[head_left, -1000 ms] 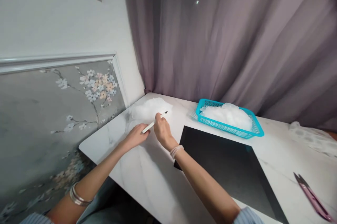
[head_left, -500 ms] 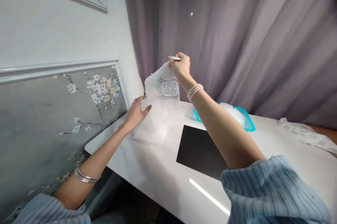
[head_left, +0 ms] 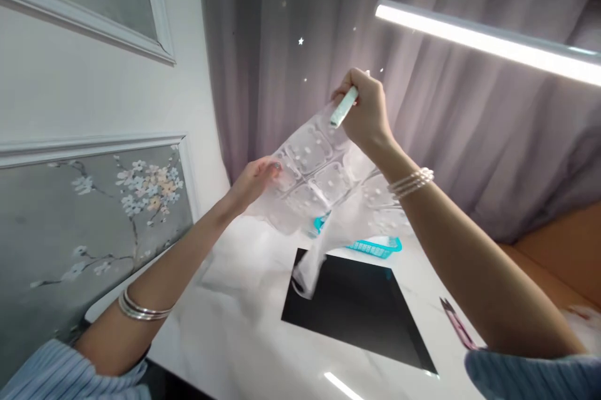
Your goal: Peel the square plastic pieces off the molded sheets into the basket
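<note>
A clear plastic air-cushion sheet (head_left: 312,184) with rows of square pockets hangs slanted above the table, its loose end drooping over a black mat. My right hand (head_left: 364,106), raised in front of the curtain, is closed on the sheet's upper edge. The same hand grips a slim pale green tool (head_left: 345,106); what kind it is I cannot make out. Lower on the left, my left hand (head_left: 256,181) is closed on the sheet's left side, its fingertips partly veiled by the plastic.
On the white marble-patterned table (head_left: 230,325) lies the black mat (head_left: 357,312). Behind it stands a turquoise basket (head_left: 375,246), partly covered by the sheet. Pink-handled snips (head_left: 457,325) lie to the right. A lit tube lamp (head_left: 488,40) hangs at upper right before the curtain (head_left: 263,43).
My left hand has gone from open fingers beside the plastic to holding it. The sheet is now spread between both hands. The view has shifted, bringing the lamp and snips into sight.
</note>
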The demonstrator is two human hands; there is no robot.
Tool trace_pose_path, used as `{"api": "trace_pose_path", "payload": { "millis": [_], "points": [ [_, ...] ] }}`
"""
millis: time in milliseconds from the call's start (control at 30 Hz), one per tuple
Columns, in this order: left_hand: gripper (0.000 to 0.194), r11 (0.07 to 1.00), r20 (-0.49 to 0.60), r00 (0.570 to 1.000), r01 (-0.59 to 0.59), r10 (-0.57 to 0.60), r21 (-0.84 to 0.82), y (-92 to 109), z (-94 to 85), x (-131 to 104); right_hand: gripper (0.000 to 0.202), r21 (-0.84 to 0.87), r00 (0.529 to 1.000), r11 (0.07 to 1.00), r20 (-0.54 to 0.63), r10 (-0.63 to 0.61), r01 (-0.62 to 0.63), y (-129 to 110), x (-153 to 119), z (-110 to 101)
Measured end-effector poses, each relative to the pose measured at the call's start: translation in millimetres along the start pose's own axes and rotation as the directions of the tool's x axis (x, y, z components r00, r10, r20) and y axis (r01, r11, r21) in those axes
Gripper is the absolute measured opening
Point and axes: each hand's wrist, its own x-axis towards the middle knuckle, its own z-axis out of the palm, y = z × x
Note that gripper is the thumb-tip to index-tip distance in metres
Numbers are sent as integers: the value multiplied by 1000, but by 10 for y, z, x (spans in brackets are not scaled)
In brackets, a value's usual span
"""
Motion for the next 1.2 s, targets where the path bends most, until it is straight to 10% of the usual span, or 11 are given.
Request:
{"api": "trace_pose_path", "payload": {
  "millis": [200, 367, 533, 667, 733, 800, 900, 967, 1000, 1100, 1200],
  "points": [
    [35, 988, 228, 971, -45, 79, -149, 496, 334, 21, 27, -213, 996, 973, -30, 81, -85, 210, -330, -878],
    [33, 938, 294, 924, -302, 244, 170, 953, 436, 50, 24, -343, 981, 923, 18, 194, -176, 48, -693, -1455],
    [29, 700, 458, 804, -573, 379, 426, 1477, 667, 132, 24, -358, 965, 925, 176, 196, -123, -518, -901, -1393],
    [23, 504, 419, 788, -612, 451, 609, 1676, 709, 185, 36, -243, 944, 941, 173, 282, -237, -601, -972, -1041],
    [21, 498, 242, 767, -588, 594, 637, 1553, 611, 93, 34, -156, 935, 939, 136, 327, -305, -526, -977, -915],
    [58, 609, -47, 750, -497, 659, 618, 1252, 504, -136, 29, -71, 940, 950, 139, 311, -303, -468, -954, -838],
    [88, 923, -358, 866, -250, 348, 294, 588, 486, -632, 25, -1, 967, 977, 144, 211, -213, -488, -883, -752],
    [90, 999, -163, 986, 35, -39, -31, 174, 601, -907, 26, 0, 970, 981, 147, 193, -195, -532, -834, -684],
    [87, 967, 118, 980, 180, -161, -178, 20, 690, -993, 28, -11, 967, 979, 154, 201, -202, -542, -815, -647],
    [65, 924, 400, 911, 233, -98, -304, -162, 1009, -1027, 31, -77, 961, 973, 159, 226, -216, -451, -798, -571],
    [48, 901, 407, 913, 195, -23, -388, -82, 1280, -894, 30, -148, 964, 971, 163, 211, -187, -185, -824, -613]
  ]
}}
